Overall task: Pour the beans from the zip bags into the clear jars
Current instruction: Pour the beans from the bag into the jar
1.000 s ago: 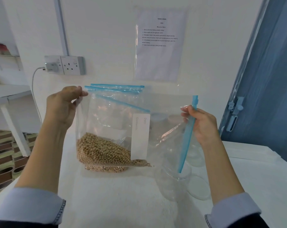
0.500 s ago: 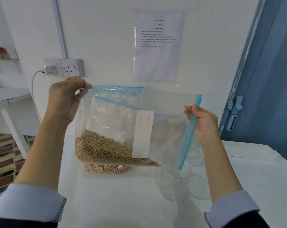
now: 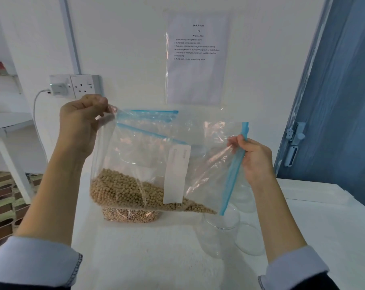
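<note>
Presently both hands hold one clear zip bag (image 3: 156,155) in the air above the white table (image 3: 148,254). Left hand (image 3: 83,124) pinches the bag's bottom corner, raised high; right hand (image 3: 255,160) grips the blue zipper strip (image 3: 233,176), fingers curled round it. Bag is turned sideways, zipper end running down to the right, its lower tip at the mouth of the nearest clear jar (image 3: 220,233). Whether the zipper is parted cannot be made out. Tan beans (image 3: 127,191) lie banked in the lower left of the bag, a thin tongue of them reaching toward the zipper. White label (image 3: 176,174) on the bag: print illegible. Further bags (image 3: 131,216) stand behind, largely hidden; only blue strips and a patch of darker grain show. Further jars beside the nearest one are faint, their outlines hard to separate.
</note>
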`<action>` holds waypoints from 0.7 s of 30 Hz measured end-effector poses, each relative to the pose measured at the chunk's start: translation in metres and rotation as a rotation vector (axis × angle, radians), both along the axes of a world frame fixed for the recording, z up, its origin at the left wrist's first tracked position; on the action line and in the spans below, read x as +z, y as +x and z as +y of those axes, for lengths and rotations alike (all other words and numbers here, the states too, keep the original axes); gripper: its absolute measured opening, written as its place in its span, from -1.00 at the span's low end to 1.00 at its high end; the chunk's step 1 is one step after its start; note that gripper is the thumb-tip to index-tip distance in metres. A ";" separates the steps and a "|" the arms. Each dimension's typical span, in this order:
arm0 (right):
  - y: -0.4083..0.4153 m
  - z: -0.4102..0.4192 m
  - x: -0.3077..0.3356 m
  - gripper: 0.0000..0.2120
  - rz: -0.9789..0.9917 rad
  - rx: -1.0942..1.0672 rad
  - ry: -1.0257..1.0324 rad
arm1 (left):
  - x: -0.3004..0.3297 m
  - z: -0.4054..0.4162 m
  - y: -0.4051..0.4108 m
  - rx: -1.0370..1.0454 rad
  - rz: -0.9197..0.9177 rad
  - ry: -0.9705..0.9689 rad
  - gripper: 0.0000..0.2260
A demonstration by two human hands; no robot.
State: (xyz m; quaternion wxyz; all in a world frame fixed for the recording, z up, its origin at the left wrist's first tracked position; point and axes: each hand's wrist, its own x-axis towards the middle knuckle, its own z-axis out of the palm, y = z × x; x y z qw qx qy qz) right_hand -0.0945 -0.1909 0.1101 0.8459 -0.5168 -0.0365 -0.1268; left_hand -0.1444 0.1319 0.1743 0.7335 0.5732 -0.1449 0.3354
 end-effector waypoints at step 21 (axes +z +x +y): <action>0.002 -0.005 0.003 -0.88 -0.004 0.022 0.081 | 0.015 -0.008 -0.010 -0.002 -0.079 0.057 -0.61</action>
